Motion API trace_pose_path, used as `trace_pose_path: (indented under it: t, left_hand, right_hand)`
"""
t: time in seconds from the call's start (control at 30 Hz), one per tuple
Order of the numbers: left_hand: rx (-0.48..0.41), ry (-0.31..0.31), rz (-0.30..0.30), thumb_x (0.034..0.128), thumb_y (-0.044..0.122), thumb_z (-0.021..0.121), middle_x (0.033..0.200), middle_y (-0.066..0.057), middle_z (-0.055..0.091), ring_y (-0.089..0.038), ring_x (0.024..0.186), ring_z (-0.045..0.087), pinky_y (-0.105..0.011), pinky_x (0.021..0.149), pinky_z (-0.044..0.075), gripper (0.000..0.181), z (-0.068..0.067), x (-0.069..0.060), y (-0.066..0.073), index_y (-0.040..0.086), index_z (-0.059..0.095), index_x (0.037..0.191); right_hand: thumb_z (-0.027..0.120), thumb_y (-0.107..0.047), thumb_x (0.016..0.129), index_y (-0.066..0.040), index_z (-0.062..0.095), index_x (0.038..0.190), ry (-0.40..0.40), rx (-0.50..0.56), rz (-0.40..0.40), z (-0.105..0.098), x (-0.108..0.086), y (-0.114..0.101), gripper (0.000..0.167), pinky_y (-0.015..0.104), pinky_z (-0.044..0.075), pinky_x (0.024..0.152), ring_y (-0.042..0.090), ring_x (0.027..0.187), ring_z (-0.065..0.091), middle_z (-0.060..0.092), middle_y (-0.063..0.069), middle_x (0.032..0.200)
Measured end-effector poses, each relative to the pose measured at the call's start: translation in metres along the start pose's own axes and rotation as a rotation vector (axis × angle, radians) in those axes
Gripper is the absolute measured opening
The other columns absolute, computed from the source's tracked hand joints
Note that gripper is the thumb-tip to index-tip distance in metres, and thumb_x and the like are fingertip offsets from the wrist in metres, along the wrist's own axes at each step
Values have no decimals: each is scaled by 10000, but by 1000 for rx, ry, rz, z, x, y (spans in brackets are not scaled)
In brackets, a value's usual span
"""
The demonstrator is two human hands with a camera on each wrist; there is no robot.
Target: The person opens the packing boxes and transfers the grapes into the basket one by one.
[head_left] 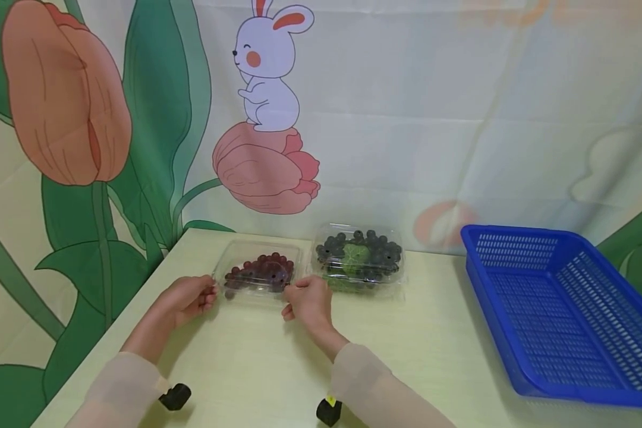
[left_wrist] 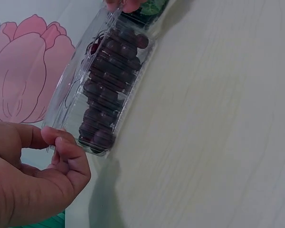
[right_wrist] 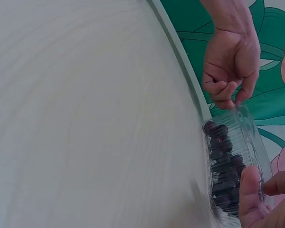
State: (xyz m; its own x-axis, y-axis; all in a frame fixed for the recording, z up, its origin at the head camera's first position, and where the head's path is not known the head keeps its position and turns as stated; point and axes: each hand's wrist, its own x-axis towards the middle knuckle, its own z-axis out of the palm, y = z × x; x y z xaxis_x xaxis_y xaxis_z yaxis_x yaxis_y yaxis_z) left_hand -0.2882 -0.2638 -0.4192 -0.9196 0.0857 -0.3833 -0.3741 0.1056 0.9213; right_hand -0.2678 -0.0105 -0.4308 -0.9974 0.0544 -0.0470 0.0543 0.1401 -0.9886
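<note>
On a pale table (head_left: 251, 362), left hand (head_left: 188, 299) and right hand (head_left: 310, 302) are pinching an oblong clear-plastic red-grape box (head_left: 259, 274) at opposite ends.

What seems to be a small indoor tabletop set is shown, but whether it belongs to a home, a studio or an office cannot be told. The pale wood-grain table (head_left: 438, 333) is backed directly by a creased fabric backdrop (head_left: 406, 89), on which a cartoon rabbit (head_left: 270, 77) and oversized tulips (head_left: 66, 101) are printed.
</note>
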Motion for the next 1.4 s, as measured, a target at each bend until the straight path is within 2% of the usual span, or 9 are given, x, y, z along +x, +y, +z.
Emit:
trace_pose_path:
  t: [0.07,0.13,0.3,0.43,0.53,0.83,1.03,1.2,1.4]
  left_hand:
    - [14,3,0,1079,127,385,819,-9,569,-82,688,502,-219,644,472,222,-4,-3,-1,-56,509,1066]
    - [19,8,-1,1083,130,386,818,-11,571,-85,687,499,-217,635,466,229,-7,-5,-2,-63,508,1075]
    - [-3,-31,0,1084,109,371,833,-18,579,-80,681,498,-214,628,468,220,-9,-10,-6,-65,504,1061]
    - [0,-56,3,1082,99,374,856,-25,586,-79,688,492,-219,645,478,207,-8,-15,-7,-67,496,1066]
    - [39,-59,7,1083,101,381,844,-24,585,-78,679,486,-218,648,484,221,-8,-19,-9,-74,513,1064]
    - [175,-135,29,1057,117,410,806,-9,551,-78,653,459,-214,616,445,214,-4,-29,-7,-9,568,988]
    - [221,-192,40,1045,107,433,786,-7,525,-107,661,428,-238,602,377,160,-10,-37,-11,55,537,934]
    - [257,-218,45,1047,117,455,730,7,511,-91,647,433,-213,578,368,201,-12,-41,-11,36,608,947]
    - [292,-273,25,1023,121,467,733,1,503,-99,648,414,-222,595,365,180,-15,-47,-11,42,599,929]
  right_hand:
    - [670,21,919,164,597,1168,-35,55,40,0,-1,-2,296,348,592,503,131,421,625,737,260,853]
    - [683,15,932,185,585,1207,-81,112,76,-1,-3,-3,338,335,596,518,143,456,644,732,280,890]
    - [674,21,960,161,695,1079,-158,211,159,-9,-4,-3,185,277,591,541,138,514,656,721,289,898]
    - [668,33,957,167,690,1088,-204,273,212,-16,-4,-1,189,252,587,561,131,537,659,723,234,860]
    - [673,22,950,171,685,1099,-253,298,244,-21,-4,1,211,245,588,588,134,568,671,717,184,838]
    - [695,-33,957,131,703,1102,-307,237,288,-37,-8,3,219,220,568,577,124,590,657,717,139,836]
    - [686,-34,957,114,714,1087,-350,178,300,-41,-14,2,199,217,563,575,128,614,652,710,112,815]
    - [672,-16,952,100,698,1073,-370,174,305,-43,-19,3,169,204,544,566,126,614,634,685,93,795]
    - [663,-2,949,107,687,1055,-448,169,323,-48,-25,5,154,190,524,559,113,603,622,672,71,769]
